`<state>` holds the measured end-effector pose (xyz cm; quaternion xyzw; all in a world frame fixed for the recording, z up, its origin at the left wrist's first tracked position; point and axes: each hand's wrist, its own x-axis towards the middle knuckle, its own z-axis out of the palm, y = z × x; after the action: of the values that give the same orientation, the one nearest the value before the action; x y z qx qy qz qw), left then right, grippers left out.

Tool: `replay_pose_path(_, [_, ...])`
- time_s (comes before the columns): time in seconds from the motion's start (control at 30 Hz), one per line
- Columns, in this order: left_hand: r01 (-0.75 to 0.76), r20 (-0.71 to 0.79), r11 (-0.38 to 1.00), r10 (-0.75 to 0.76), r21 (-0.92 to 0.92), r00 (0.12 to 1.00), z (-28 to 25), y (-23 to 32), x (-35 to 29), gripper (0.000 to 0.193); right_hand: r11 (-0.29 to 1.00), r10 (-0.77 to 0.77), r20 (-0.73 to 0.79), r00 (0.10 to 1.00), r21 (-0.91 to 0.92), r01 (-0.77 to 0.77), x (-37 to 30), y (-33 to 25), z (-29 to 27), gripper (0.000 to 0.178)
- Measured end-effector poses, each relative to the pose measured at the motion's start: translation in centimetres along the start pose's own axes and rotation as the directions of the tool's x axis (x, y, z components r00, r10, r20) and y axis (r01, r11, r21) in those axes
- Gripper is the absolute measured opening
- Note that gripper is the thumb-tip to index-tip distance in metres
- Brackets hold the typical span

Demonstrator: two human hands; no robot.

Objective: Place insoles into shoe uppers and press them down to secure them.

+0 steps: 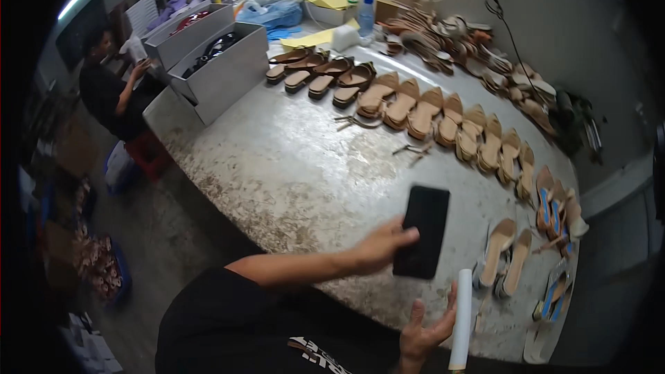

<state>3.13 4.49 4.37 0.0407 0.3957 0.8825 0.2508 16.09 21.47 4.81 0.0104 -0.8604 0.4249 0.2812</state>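
Observation:
My left hand (pixel 377 246) is closed on a flat black smartphone (pixel 427 225), its thumb lying across the front. The phone's dark face is turned up above the worktable (pixel 298 159). Lower down, my right hand (pixel 428 329) has its thumb and fingers spread apart. Right beside those fingers a slim white tube (pixel 460 318) stands nearly upright; whether they touch it I cannot make out. A pair of clear-sided beige shoes (pixel 504 260) sits on the table just beyond the tube.
A curved row of beige and brown shoes (pixel 426 114) lines the table's far side. Behind it lie piled shoe parts (pixel 429 45) and a blue-capped bottle (pixel 366 17). Grey boxes (pixel 232 69) stand at the far left corner, near another person (pixel 104 90).

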Motion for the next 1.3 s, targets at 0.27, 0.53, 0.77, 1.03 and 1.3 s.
replay_pose_path(0.27, [-0.413, -0.612, 0.91, 0.338, 0.019, 0.715, -24.3, 26.7, 26.5, 0.017, 0.837, 0.023, 0.149, 0.989, -0.543, 0.062, -2.7, 8.9, 3.7, 0.047])
replay_pose_path(0.53, [0.421, -0.421, 0.186, 0.697, 0.888, 0.581, -33.5, 27.5, 46.5, 0.031, 0.764, 0.278, 0.016, 0.96, -0.61, -0.211, 1.4, 4.0, 4.7, 0.052])
replay_pose_path(0.77, [0.386, -0.153, -0.253, 0.628, 0.887, 0.763, -44.9, 29.7, 46.7, 0.047, 0.725, 0.247, 0.272, 0.93, -0.688, 0.009, 2.3, 5.5, 3.0, 0.049])
replay_pose_path(1.03, [-0.324, 0.323, -0.082, 0.475, 0.942, 0.818, -35.1, 39.8, 41.0, 0.067, 0.983, 0.135, -0.209, 0.969, -0.092, -0.157, 0.6, 7.4, -2.1, 0.039])
replay_pose_path(1.3, [-0.397, 0.38, -0.113, -0.145, 0.911, 0.913, 2.0, 12.4, 9.0, 0.049, 0.344, 0.178, -0.888, 0.424, -0.347, -0.872, -0.3, 22.4, -31.6, 0.064])
